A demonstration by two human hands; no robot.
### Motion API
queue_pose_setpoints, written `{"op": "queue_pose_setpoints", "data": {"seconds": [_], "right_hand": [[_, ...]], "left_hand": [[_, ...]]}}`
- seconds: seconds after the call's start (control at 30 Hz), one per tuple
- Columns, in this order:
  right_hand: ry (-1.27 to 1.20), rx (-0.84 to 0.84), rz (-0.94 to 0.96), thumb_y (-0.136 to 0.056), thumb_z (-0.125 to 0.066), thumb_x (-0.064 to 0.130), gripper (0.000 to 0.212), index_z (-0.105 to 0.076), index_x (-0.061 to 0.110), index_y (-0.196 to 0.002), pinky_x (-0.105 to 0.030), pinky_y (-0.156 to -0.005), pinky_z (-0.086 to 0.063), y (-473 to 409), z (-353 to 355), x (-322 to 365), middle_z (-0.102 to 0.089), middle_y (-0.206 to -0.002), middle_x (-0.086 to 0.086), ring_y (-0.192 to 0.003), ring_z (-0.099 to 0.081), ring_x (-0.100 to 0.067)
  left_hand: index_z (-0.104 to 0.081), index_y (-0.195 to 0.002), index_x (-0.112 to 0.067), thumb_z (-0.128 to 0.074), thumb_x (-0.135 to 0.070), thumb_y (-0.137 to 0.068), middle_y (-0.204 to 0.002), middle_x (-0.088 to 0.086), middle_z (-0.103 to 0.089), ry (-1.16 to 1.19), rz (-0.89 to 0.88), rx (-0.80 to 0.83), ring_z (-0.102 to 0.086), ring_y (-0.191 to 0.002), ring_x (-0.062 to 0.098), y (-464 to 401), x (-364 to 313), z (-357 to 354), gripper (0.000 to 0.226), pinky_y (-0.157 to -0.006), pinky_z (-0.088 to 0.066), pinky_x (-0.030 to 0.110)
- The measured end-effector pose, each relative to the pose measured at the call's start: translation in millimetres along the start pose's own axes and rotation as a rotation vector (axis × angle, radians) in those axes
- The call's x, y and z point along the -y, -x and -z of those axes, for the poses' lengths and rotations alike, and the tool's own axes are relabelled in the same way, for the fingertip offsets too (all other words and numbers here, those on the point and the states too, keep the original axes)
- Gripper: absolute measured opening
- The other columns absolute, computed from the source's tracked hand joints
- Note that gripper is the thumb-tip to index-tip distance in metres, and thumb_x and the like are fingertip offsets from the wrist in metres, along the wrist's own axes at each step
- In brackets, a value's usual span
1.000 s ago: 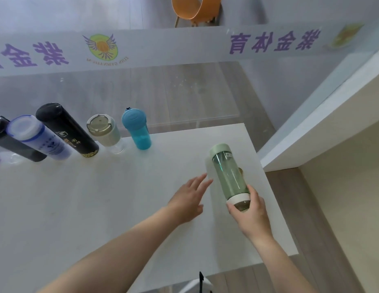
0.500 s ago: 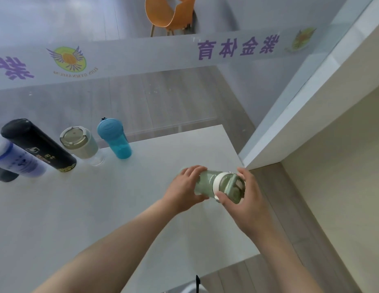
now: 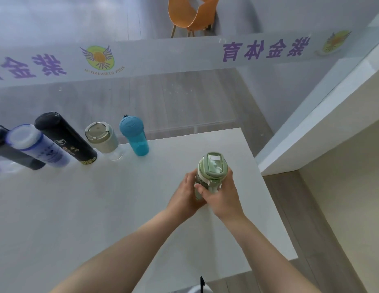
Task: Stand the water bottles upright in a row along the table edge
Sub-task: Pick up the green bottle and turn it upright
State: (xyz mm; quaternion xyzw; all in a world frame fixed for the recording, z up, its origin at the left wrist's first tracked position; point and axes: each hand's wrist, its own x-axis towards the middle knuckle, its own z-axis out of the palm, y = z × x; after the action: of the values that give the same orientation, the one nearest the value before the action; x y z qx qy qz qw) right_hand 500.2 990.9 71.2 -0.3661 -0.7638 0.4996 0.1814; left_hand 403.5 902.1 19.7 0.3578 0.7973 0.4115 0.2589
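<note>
Head view: green bottle (image 3: pixel 211 172) upright, lid toward camera, gripped between both hands over right part of white table (image 3: pixel 78 208). Left hand (image 3: pixel 185 195) wrapped round body from left, fingers curled. Right hand (image 3: pixel 223 192) clasping from right, thumb across front below lid. Teal bottle (image 3: pixel 134 135), beige-lidded cup (image 3: pixel 104 139), black bottle (image 3: pixel 65 138), purple bottle (image 3: pixel 37 145) standing in row along far edge.

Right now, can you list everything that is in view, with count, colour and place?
green bottle: 1, pale green, upright, held near the table's right edge
blue bottle: 1, far edge, row's right end
beige cup: 1, left of it
black bottles: 2, farther left
purple bottle: 1, between the black ones
table: 1, white
chair: 1, orange, behind the glass
left hand: grips green bottle
right hand: grips green bottle
</note>
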Motion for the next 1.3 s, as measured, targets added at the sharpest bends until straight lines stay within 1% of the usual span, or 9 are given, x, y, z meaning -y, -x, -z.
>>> {"op": "queue_pose_setpoints", "data": {"seconds": [0.13,0.23,0.33,0.47,0.53,0.67,0.77,1.1,1.3], "right_hand": [[0.04,-0.003,-0.004,-0.065,-0.085,0.036,0.076,-0.038,0.033,-0.124,-0.024,-0.086,-0.048,-5.7,-12.5,0.7,-0.055,-0.119,0.012,-0.108,-0.056,-0.007],[0.048,-0.006,0.019,-0.069,-0.082,0.034,0.071,-0.04,0.03,-0.126,-0.014,-0.08,-0.043,-4.5,-13.3,-3.6,-0.056,-0.119,0.014,-0.106,-0.057,-0.004],[0.05,-0.042,0.025,-0.071,-0.083,0.03,0.069,-0.04,0.028,-0.124,-0.021,-0.084,-0.045,-5.7,-11.9,-7.5,-0.057,-0.115,0.016,-0.104,-0.056,-0.005],[0.039,-0.043,0.022,-0.07,-0.084,0.03,0.071,-0.041,0.026,-0.126,-0.028,-0.086,-0.048,-16.0,-18.3,-8.5,-0.06,-0.115,0.011,-0.102,-0.059,-0.009],[0.036,-0.038,0.035,-0.07,-0.084,0.03,0.073,-0.041,0.022,-0.128,-0.027,-0.086,-0.047,-25.7,-24.1,-7.9,-0.06,-0.117,0.006,-0.103,-0.059,-0.011],[0.049,-0.018,0.052,-0.071,-0.083,0.033,0.071,-0.041,0.018,-0.125,-0.027,-0.086,-0.046,-50.3,-38.3,-0.8,-0.06,-0.117,0.004,-0.104,-0.059,-0.015],[0.052,-0.004,0.081,-0.072,-0.083,0.033,0.069,-0.041,0.017,-0.124,-0.029,-0.088,-0.047,-69.3,-50.4,5.8,-0.059,-0.118,0.002,-0.104,-0.058,-0.016],[0.053,0.042,0.177,-0.073,-0.082,0.029,0.07,-0.041,0.012,-0.127,-0.014,-0.079,-0.036,-118.0,-90.9,31.9,-0.057,-0.117,0.001,-0.098,-0.053,-0.01],[0.029,0.056,0.188,-0.074,-0.082,0.03,0.07,-0.041,0.012,-0.128,-0.012,-0.083,-0.038,-141.8,-112.2,42.7,-0.057,-0.119,0.003,-0.101,-0.054,-0.009]], "left_hand": [[-0.026,-0.141,-0.033,-0.075,-0.034,-0.074,-0.132,-0.007,-0.044,-0.016,-0.005,0.051,-0.049,-0.119,0.011,7.4,17.9,9.1,0.083,-0.1,-0.044,0.029],[-0.017,-0.146,-0.035,-0.07,-0.041,-0.08,-0.148,-0.007,-0.032,-0.217,0.009,0.11,-0.033,-0.133,0.011,12.7,31.7,23.2,0.085,-0.109,-0.034,0.03],[-0.013,-0.15,-0.027,-0.065,-0.046,-0.083,-0.159,-0.002,-0.013,-0.478,0.143,0.147,-0.015,-0.144,0.018,19.7,61.4,43.9,0.087,-0.117,-0.018,0.032],[-0.004,-0.15,-0.029,-0.059,-0.063,-0.077,-0.161,-0.001,0.005,-0.722,0.428,0.191,0.0,-0.147,0.023,39.8,104.5,78.2,0.098,-0.117,-0.014,0.047],[0.002,-0.15,-0.033,-0.059,-0.07,-0.072,-0.16,-0.004,0.013,-0.727,0.521,0.192,0.007,-0.147,0.023,50.0,118.7,90.0,0.106,-0.114,-0.011,0.054],[0.011,-0.149,-0.035,-0.056,-0.077,-0.069,-0.158,-0.004,0.023,-0.753,0.559,0.218,0.014,-0.146,0.024,54.4,124.0,96.8,0.112,-0.112,-0.009,0.059],[0.013,-0.148,-0.035,-0.057,-0.076,-0.069,-0.157,-0.004,0.024,-0.743,0.576,0.237,0.017,-0.146,0.024,51.8,122.1,96.3,0.114,-0.112,-0.008,0.06],[0.023,-0.145,-0.036,-0.066,-0.074,-0.063,-0.153,-0.005,0.034,-0.729,0.662,0.344,0.026,-0.143,0.029,33.5,116.7,103.2,0.127,-0.11,-0.016,0.062],[0.027,-0.143,-0.035,-0.068,-0.072,-0.062,-0.152,-0.004,0.037,-0.733,0.69,0.374,0.028,-0.142,0.03,28.5,113.7,103.7,0.13,-0.109,-0.018,0.063]]}}
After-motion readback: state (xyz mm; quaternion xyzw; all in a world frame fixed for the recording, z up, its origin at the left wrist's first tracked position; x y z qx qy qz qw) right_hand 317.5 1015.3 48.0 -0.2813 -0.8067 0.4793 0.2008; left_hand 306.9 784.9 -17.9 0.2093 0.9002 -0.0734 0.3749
